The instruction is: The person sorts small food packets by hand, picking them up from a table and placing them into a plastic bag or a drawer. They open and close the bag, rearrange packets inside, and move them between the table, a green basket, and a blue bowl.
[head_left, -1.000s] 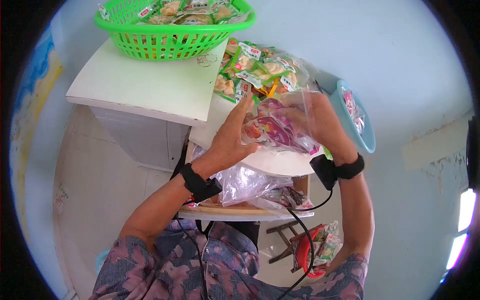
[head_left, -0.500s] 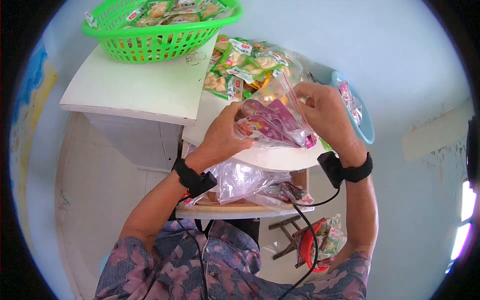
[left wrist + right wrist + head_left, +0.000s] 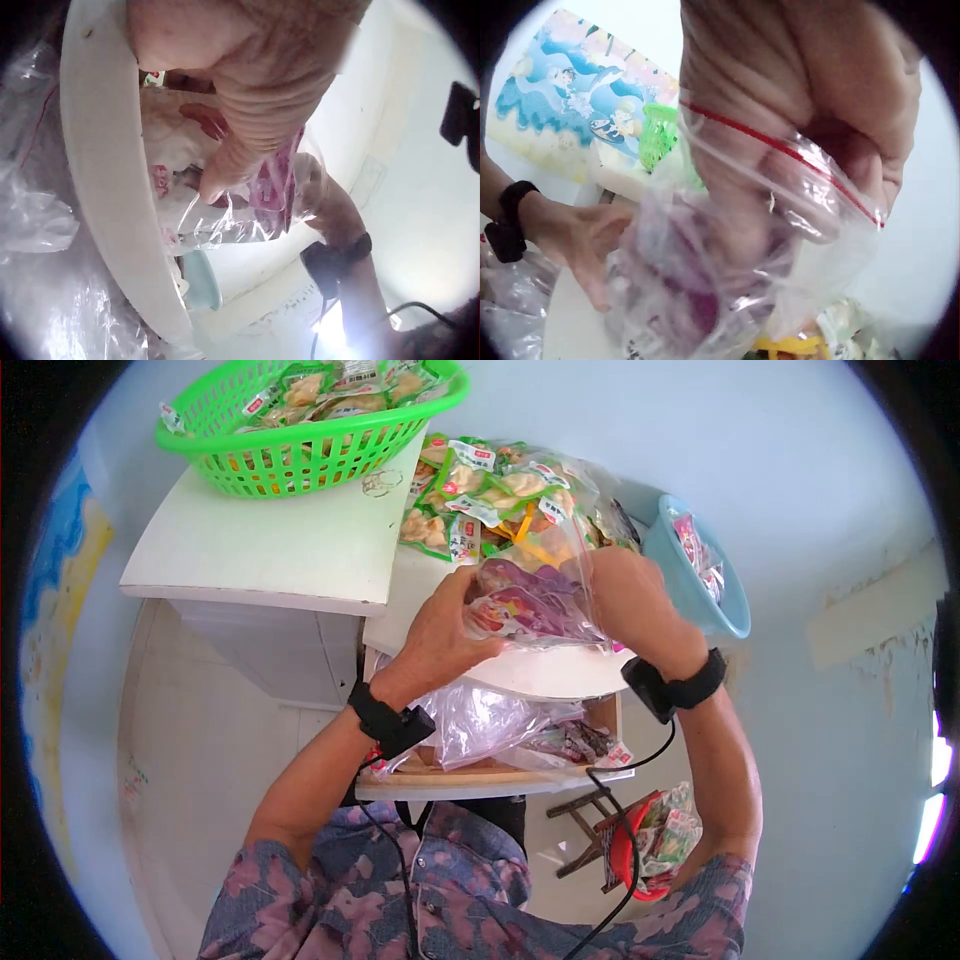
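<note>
A clear zip bag (image 3: 572, 555) with purple snack packets (image 3: 535, 600) inside is held over the white tabletop. My left hand (image 3: 440, 628) grips its left side, thumb near the bottom and fingers behind. My right hand (image 3: 640, 605) reaches into the bag's mouth from the right. In the right wrist view, the red zip strip (image 3: 780, 146) crosses that hand, and its fingers (image 3: 739, 236) show through the plastic beside the packets. I cannot tell whether those fingers pinch a packet.
Green-edged snack packets (image 3: 465, 475) are heaped behind the bag. A green basket (image 3: 300, 455) of packets stands on the higher white surface, left. At right is a light blue basin (image 3: 735, 610). Below, an open drawer (image 3: 500, 785) holds clear plastic bags; a red container (image 3: 622, 860) sits on a stool.
One second ago the right hand was inside the bag; half a second ago it was drawn back at the mouth, and now its fingers are inside again. The left hand keeps its grip.
</note>
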Demonstrator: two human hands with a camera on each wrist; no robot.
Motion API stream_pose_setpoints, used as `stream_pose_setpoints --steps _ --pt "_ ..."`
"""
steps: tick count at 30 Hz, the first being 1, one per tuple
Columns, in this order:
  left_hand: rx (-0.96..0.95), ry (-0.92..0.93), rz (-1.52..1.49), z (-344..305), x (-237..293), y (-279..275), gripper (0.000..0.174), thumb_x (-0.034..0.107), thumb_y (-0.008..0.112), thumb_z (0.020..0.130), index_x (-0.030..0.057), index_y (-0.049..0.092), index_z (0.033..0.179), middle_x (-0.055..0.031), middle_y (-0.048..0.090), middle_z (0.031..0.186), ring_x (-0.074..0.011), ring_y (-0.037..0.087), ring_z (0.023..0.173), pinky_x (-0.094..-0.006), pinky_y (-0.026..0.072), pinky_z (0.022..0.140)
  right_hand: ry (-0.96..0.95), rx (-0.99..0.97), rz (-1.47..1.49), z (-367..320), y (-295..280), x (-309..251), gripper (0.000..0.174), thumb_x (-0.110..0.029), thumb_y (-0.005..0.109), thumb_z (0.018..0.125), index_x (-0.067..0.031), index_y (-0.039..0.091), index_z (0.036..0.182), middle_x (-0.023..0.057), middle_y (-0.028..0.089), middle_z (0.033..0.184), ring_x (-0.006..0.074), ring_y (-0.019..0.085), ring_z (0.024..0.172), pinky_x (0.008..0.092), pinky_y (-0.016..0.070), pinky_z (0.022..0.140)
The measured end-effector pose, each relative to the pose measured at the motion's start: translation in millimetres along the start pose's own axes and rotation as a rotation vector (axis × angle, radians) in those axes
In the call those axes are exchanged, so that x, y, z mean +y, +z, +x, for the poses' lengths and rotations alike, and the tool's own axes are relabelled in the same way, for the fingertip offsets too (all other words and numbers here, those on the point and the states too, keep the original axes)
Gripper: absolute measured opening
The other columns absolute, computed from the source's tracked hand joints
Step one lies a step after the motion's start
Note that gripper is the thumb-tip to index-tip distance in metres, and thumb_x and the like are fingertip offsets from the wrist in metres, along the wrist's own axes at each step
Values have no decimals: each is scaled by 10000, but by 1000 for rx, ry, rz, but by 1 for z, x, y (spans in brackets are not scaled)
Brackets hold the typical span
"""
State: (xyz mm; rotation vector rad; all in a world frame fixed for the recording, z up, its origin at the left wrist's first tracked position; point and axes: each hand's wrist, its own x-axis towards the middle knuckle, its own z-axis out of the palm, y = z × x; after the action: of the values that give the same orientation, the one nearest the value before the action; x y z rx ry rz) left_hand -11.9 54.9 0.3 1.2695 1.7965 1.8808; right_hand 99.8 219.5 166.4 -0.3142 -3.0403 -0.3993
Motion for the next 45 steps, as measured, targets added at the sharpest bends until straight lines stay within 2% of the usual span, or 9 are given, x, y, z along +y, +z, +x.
stream_pose_setpoints --steps 3,9,12,21,24,34,40,43,45 --pt "-11 29 79 -2 -4 2 717 106 883 725 22 515 1334 -142 670 1229 -244 651 1147 -369 501 1021 -215 120 47 -1 -19 2 131 -131 643 838 -30 711 790 206 693 761 403 708 742 477 554 621" --pt "-4 46 72 -1 0 3 727 103 884 721 19 514 1341 -159 675 1224 -271 661 1143 -373 493 1030 -271 99 -169 4 -7 -13 80 -93 627 869 -44 666 919 165 679 759 390 687 717 465 539 598" --pt "21 54 62 -1 -4 3 722 102 885 718 17 514 1332 -164 675 1222 -273 663 1149 -373 496 1032 -318 242 30 4 -11 -13 78 -107 624 879 -40 656 901 166 667 756 399 675 717 470 538 601" --pt "10 41 99 -3 1 5 682 124 887 735 15 522 1301 -143 676 1201 -244 665 1145 -376 514 1008 -289 18 26 -4 -14 21 127 -112 651 855 -70 712 959 184 690 883 422 643 820 490 503 683" --pt "-9 25 42 -4 6 3 677 134 888 744 7 520 1298 -143 673 1199 -226 665 1124 -360 520 995 -288 53 28 -4 -41 7 88 -56 615 808 -41 701 805 198 682 809 428 672 791 541 519 706" --pt "-34 6 11 -4 9 3 733 108 876 766 -5 474 1369 -143 638 1274 -216 620 1194 -356 479 1069 -249 -37 -145 -3 -6 11 153 -147 633 859 -28 721 820 184 713 830 362 725 752 465 564 640" --pt "-14 39 -21 -4 7 6 800 82 865 776 4 413 1431 -134 599 1329 -220 605 1223 -365 472 1093 66 293 610 -48 -25 14 179 -239 773 870 -87 753 962 130 735 983 296 716 976 449 554 851" --pt "2 47 -49 -3 5 10 858 103 878 745 -8 408 1454 -157 616 1300 -253 625 1209 -373 493 1063 -194 482 433 -70 -8 25 284 -222 837 824 -81 750 1055 147 701 1238 329 634 1214 454 499 1019" --pt "23 32 -52 -4 7 13 901 131 897 726 -13 403 1465 -171 623 1290 -274 632 1211 -380 500 1057 -158 459 522 -82 11 21 313 -216 842 819 -83 744 1085 153 611 1402 356 563 1314 455 465 1082"
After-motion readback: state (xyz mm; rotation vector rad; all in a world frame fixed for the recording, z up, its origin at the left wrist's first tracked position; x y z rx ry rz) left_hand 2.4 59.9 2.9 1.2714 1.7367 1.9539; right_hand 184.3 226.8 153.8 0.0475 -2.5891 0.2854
